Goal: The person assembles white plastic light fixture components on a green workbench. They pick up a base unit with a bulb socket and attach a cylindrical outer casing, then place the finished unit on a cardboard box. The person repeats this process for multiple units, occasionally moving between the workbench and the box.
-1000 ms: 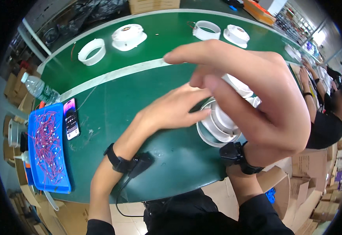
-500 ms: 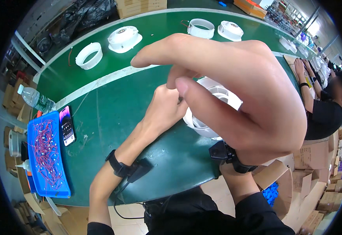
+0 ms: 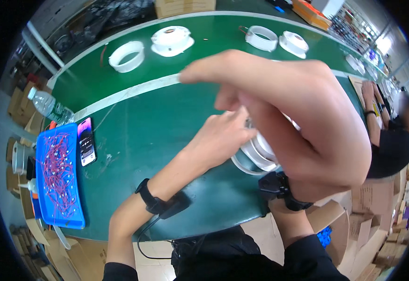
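Close to the camera, my right hand (image 3: 307, 126) hides much of the work under it. Its index finger stretches out to the left, while the thumb and another finger are pinched together; anything between them cannot be made out. Beyond it my left hand (image 3: 221, 138) has its fingers curled together at a white round plastic housing (image 3: 260, 152). A small greyish bit shows at the left fingertips, too small to name. The housing lies on the green table (image 3: 143, 136), mostly covered by my right hand. Both wrists wear black straps with small devices.
A blue tray (image 3: 80, 218) of red wires stands at the left, beside a phone (image 3: 87, 143) and a clear bottle (image 3: 50, 107). White rings (image 3: 139, 60) and white housings (image 3: 172, 41) stand on the green strip behind. A co-worker (image 3: 391, 150) sits at the right, near open cartons (image 3: 328, 218).
The whole view has shifted, carrying the table things mostly rightward in the picture. My left hand has moved right, closer under my right hand, which now covers more of the housing and looks blurred.
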Demonstrator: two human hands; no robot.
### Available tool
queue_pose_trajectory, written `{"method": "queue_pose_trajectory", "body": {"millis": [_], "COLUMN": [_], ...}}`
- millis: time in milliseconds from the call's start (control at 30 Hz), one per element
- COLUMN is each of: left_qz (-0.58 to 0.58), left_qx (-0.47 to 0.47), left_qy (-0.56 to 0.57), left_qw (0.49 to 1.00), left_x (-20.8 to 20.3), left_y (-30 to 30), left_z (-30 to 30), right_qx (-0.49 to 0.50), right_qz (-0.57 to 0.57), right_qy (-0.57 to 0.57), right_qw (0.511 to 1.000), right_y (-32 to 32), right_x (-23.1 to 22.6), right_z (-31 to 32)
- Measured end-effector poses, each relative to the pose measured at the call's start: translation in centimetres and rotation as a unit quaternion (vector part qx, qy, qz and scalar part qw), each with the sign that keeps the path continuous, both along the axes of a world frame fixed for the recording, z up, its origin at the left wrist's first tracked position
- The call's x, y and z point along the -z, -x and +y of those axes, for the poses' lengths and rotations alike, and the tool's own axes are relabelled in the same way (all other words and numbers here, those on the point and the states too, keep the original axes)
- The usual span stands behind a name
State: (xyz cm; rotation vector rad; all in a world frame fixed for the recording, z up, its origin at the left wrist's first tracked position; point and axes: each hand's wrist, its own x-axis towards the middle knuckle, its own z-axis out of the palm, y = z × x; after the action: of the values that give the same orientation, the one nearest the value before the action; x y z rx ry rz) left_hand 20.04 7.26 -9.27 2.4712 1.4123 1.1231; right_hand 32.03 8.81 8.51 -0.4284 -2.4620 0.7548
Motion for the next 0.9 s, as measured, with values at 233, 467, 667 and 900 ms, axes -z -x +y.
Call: {"method": "queue_pose_trajectory", "body": {"millis": [233, 467, 667, 900], "left_qz": [0.112, 0.139, 0.016, 0.073], "left_qx": [-0.014, 0.000, -0.053, -0.162], "left_qy": [0.058, 0.058, 0.160, 0.266], "left_qw": [0.992, 0.989, 0.986, 0.947], "left_x": [0.8, -0.3, -1.2, -5.7], "left_y": [0.8, 1.8, 7.9, 16.1], "left_z": [0.5, 0.1, 0.4, -1.1], "right_qx": [-0.063, -0.083, -0.114, -0.065], "right_qz": [-0.037, -0.077, -0.054, -0.093], "right_qy": [-0.039, -0.024, -0.046, -0.104], "right_qw": [0.997, 0.993, 0.991, 0.988], "right_y": [-0.1, 0.6, 1.0, 1.2], "right_x": [1.5, 1.2, 2.8, 3.3], "right_z": [1.9, 2.0, 3.1, 2.2]}}
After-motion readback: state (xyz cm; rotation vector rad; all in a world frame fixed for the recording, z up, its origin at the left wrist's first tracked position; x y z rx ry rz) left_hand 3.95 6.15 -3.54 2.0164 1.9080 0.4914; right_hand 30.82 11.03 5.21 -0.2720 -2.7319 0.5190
